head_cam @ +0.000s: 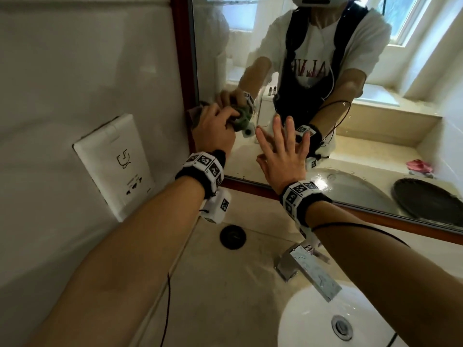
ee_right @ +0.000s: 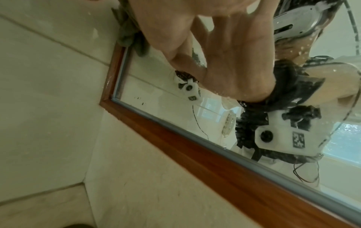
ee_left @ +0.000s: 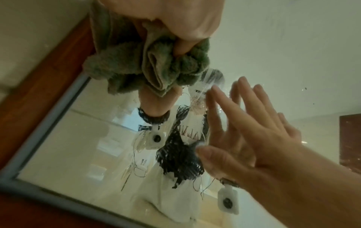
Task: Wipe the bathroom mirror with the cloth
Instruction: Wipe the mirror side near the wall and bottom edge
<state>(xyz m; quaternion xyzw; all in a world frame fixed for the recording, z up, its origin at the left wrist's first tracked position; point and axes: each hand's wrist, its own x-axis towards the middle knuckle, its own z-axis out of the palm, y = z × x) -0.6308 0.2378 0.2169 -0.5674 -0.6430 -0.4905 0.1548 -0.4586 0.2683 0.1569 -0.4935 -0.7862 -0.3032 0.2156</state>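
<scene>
The left hand [head_cam: 213, 128] is bunching the green cloth [ee_left: 156, 66] in a curled grip, fingers and thumb closed around its folds, and pressing the wad against the mirror [head_cam: 288, 46] close to the left side of the wooden frame [head_cam: 181, 58], near the lower left corner. Holding it bunched probably gives a thick pad to push with, and starting at the edge suggests the wiping is working out from that corner. The cloth has no clear long axis in this crumpled state; its loose folds are hanging below the fingers, toward the bottom rail of the frame, and one flap is lying over the side rail.

The right hand [head_cam: 283, 151] is holding nothing: its fingers are spread and straight, tips touching the glass just beside the cloth, probably to steady the body while leaning over the sink [head_cam: 313, 321]. Spots and streaks are showing on the glass around both hands, so much wiping seems left. The faucet [head_cam: 305, 266] is standing on the tabletop [head_cam: 225, 284] below the arms.
</scene>
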